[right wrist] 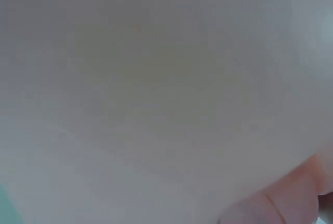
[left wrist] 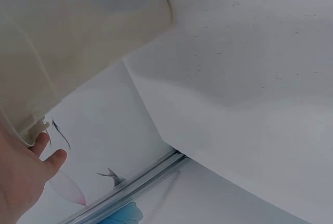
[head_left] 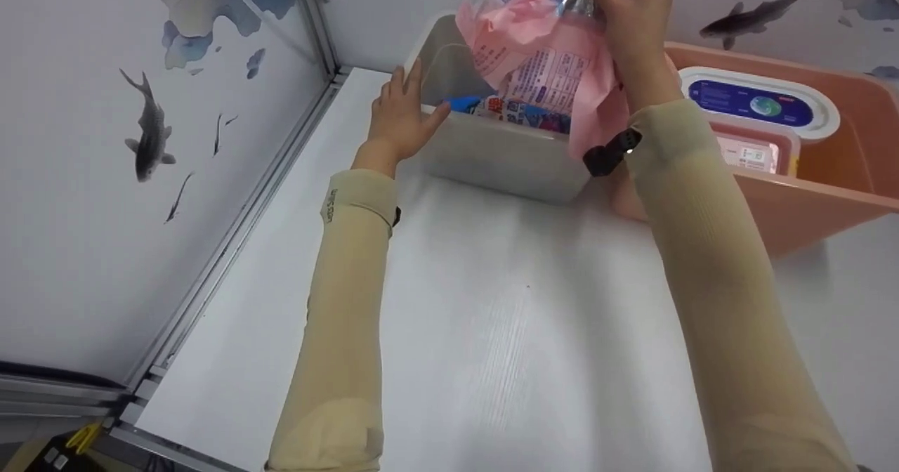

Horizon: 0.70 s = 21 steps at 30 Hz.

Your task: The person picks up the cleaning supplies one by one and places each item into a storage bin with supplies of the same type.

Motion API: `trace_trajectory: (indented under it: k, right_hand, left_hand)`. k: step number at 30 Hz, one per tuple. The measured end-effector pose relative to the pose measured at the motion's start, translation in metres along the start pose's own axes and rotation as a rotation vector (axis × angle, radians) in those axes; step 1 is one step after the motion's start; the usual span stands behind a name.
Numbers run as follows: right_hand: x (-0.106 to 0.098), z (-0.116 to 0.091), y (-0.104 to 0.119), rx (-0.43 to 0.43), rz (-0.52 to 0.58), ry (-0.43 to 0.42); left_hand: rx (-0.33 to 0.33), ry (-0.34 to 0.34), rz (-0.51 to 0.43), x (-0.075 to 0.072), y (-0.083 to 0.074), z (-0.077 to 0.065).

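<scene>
A pink plastic package (head_left: 541,61) with printed text and a blue-and-silver corner hangs over a grey bin (head_left: 499,156). My right hand (head_left: 635,26) pinches its top edge. In the right wrist view, fingertips (right wrist: 283,198) show at the lower right; a pale blurred surface fills most of that view. My left hand (head_left: 400,117) rests on the bin's left rim, fingers extended and thumb spread. From the left wrist, that hand (left wrist: 26,174) appears against the bin's edge (left wrist: 78,52). Colourful printed packets (head_left: 516,110) lie inside the bin, partly covered by the package.
To the right stands a coral bin (head_left: 843,208) holding a white oval-lidded box (head_left: 765,100) with a blue label, and a pink box (head_left: 748,149). A white tabletop (head_left: 491,331) stretches in front. Panels with painted fish (head_left: 151,135) border the left and back, joined by metal framing (head_left: 232,240).
</scene>
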State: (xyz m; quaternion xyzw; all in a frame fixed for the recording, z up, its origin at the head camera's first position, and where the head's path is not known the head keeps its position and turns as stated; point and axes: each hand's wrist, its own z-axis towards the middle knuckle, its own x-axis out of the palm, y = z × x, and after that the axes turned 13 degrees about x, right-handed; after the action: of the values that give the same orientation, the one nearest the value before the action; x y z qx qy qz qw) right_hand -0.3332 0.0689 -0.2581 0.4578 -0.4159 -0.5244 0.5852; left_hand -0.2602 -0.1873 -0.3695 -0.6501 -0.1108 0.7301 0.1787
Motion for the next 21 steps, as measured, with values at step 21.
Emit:
trace_trajectory:
  k: [21]
  right_hand:
    - [0.035,0.017,-0.054,0.11,-0.49,-0.074]
  left_hand:
    - [0.004,0.005,0.015,0.0,-0.003,0.0]
